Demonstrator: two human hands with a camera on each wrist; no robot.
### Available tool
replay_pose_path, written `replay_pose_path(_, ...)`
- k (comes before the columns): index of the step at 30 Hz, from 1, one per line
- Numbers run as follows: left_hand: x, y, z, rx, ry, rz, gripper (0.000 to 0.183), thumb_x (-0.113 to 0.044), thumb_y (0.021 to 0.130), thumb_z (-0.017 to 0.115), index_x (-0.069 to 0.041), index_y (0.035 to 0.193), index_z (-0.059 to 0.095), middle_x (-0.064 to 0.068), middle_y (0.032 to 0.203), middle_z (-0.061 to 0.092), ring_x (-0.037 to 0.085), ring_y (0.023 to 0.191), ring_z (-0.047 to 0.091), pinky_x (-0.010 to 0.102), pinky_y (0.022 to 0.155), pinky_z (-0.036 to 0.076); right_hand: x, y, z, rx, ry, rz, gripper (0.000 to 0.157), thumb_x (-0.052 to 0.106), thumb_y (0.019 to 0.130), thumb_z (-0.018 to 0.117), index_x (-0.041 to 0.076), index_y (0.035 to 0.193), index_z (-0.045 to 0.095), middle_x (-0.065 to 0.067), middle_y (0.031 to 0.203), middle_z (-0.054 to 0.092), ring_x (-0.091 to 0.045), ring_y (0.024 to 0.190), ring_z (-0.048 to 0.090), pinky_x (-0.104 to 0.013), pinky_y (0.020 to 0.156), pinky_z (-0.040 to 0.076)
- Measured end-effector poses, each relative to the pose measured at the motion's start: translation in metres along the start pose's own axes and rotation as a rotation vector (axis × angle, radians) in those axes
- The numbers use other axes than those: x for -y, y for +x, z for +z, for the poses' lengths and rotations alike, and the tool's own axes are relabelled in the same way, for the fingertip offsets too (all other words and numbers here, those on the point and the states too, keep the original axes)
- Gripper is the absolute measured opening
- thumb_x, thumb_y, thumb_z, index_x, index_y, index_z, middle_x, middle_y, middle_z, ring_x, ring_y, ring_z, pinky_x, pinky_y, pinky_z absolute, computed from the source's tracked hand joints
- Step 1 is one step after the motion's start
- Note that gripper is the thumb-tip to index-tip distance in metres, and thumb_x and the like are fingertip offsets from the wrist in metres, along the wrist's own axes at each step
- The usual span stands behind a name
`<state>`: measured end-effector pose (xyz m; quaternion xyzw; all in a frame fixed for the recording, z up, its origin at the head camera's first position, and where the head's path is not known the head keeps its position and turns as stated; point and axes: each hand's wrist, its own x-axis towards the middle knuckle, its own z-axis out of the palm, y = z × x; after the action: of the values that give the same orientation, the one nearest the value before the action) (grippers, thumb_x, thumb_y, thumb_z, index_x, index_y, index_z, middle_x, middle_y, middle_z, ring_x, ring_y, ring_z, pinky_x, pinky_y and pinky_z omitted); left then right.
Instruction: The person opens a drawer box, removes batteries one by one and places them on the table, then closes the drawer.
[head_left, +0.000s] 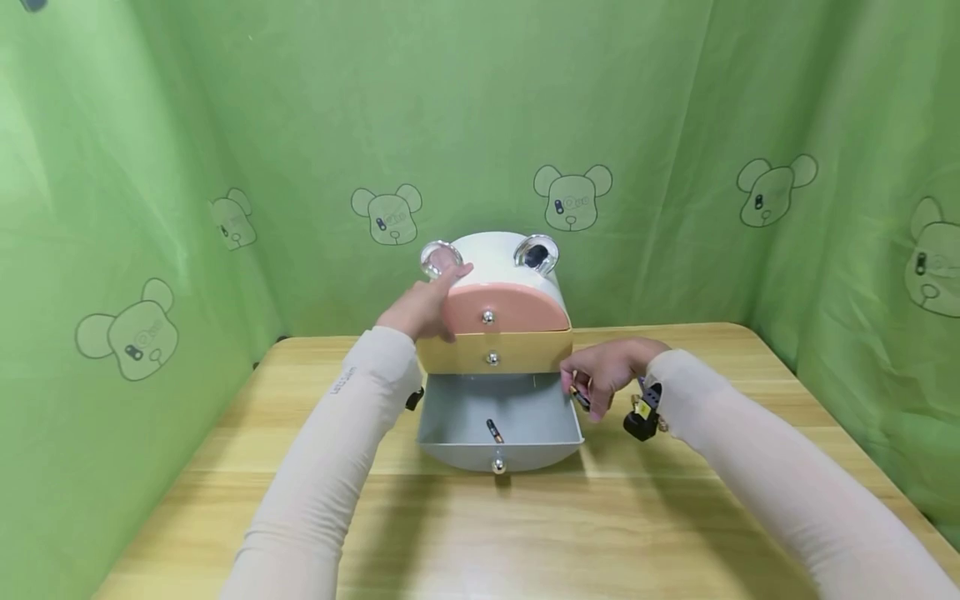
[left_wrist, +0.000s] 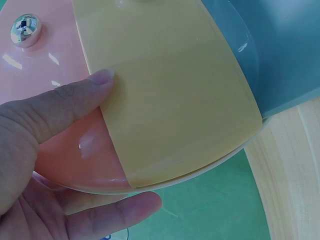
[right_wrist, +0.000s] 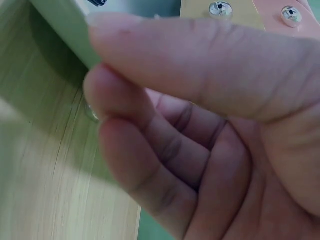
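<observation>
A frog-like drawer box (head_left: 498,254) with a white top stands on the table. Its grey bottom drawer (head_left: 465,408) is pulled out, and a battery (head_left: 494,430) lies inside. My left hand (head_left: 423,307) holds the box's left edge; its thumb (left_wrist: 75,105) presses the front where the pink drawer (left_wrist: 90,150) meets the yellow drawer (left_wrist: 170,100). Beside the grey drawer's right wall, my right hand (head_left: 602,372) pinches another dark battery (head_left: 581,399) with a copper-coloured end. In the right wrist view the thumb and curled fingers hide most of that grip.
The wooden table (head_left: 480,542) extends in front of the box and to both sides. A green curtain (head_left: 465,100) printed with bear heads surrounds it behind and at the sides. Round silver knobs (head_left: 498,466) stick out from the drawer fronts.
</observation>
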<state>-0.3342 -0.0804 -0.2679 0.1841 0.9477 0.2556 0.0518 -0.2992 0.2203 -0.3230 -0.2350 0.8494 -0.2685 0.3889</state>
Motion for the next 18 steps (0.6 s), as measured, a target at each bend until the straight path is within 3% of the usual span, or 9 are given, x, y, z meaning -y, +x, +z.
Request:
replay_pose_path(10, -0.001, -0.001, 0.0, -0.001, 0.005, 0.009, 0.124, 0.008, 0.064, 0.083, -0.047, 0.152, 0.015, 0.017, 0.11, 0.063, 0.028, 0.093, 0.061, 0.05, 0.092, 0.046, -0.008, -0.009, -0.002, 0.004, 0.059, -0.011, 0.047, -0.012, 0.069, 0.077, -0.001, 0.103, 0.047, -0.007, 0.076, 0.058, -0.016, 0.071, 0.057, -0.03, 0.067, 0.055)
replay_pose_path(18, -0.002, -0.003, -0.001, -0.004, -0.009, 0.006, 0.123, 0.008, 0.065, 0.082, -0.047, 0.152, 0.016, 0.015, 0.105, 0.064, 0.027, 0.089, 0.061, 0.049, 0.09, 0.047, -0.015, -0.015, -0.006, 0.008, 0.062, 0.016, 0.048, -0.012, 0.069, 0.075, -0.002, 0.106, 0.046, -0.007, 0.074, 0.056, -0.016, 0.067, 0.056, -0.027, 0.064, 0.052)
